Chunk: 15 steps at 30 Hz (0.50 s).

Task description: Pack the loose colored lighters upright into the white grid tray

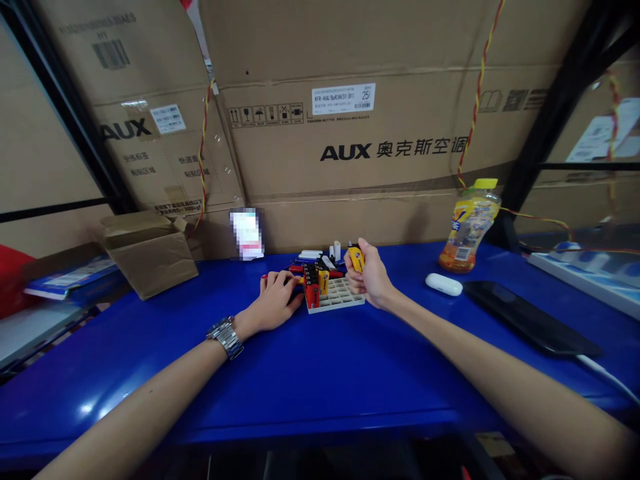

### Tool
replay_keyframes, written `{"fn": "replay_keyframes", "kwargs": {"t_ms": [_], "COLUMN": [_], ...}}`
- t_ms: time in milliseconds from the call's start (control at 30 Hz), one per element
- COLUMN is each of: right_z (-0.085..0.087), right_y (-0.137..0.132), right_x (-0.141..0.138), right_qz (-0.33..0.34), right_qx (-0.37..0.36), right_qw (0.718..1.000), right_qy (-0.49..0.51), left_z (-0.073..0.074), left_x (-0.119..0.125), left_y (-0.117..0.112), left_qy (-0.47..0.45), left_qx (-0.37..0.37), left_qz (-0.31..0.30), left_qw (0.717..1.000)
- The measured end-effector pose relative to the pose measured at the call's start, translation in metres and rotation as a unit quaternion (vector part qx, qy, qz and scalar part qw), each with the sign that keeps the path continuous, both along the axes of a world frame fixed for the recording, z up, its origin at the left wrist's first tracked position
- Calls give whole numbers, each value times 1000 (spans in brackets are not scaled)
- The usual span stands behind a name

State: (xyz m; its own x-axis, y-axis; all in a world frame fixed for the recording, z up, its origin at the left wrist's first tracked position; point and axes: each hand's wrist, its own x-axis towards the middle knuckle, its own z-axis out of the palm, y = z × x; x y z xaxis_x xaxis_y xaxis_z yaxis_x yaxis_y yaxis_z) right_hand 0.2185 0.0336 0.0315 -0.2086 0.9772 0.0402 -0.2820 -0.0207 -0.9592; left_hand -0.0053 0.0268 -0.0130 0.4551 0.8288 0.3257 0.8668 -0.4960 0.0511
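Note:
A white grid tray lies on the blue table, with several small red, yellow and black batteries standing in its left cells. My right hand is closed round a yellow battery, held upright just above the tray's right edge. My left hand, with a metal watch at the wrist, rests on the table against the tray's left side, fingers curled beside the loose red and black pieces there. What the left fingers grip is hidden.
An open cardboard box sits at the left. An orange drink bottle, a white earbud case and a black phone lie to the right. Large AUX cartons wall the back. Small white parts lie behind the tray.

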Motion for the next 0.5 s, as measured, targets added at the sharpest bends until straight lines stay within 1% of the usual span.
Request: {"fn": "replay_keyframes", "kwargs": {"t_ms": [67, 167, 233, 300, 333, 367, 400, 500], "right_z": [-3, -8, -10, -10, -11, -11, -10, -10], "right_y": [2, 5, 9, 12, 12, 12, 11, 6], "right_x": [1, 3, 4, 6, 6, 6, 6, 4], "right_qz": [0, -34, -60, -82, -88, -88, -78, -21], "right_qx": [39, 139, 228, 316, 350, 370, 375, 338], "right_qw": [999, 986, 962, 924, 906, 895, 893, 915], "right_qy": [-29, -86, -142, -200, -221, -233, -237, -218], "left_z": [-1, -3, -3, -2, -1, 1, 2, 5], "left_x": [-1, -2, -2, -2, -2, -2, -2, -4], "left_y": [1, 2, 1, 0, -1, -1, -2, -5], "left_qy": [1, -2, -7, -11, -12, -11, -9, 0], "left_qx": [2, 11, 17, 21, 23, 25, 27, 31], "left_qz": [1, 1, 1, 0, 1, 4, 8, 17], "left_qw": [1000, 1000, 1000, 1000, 1000, 1000, 1000, 999]}}
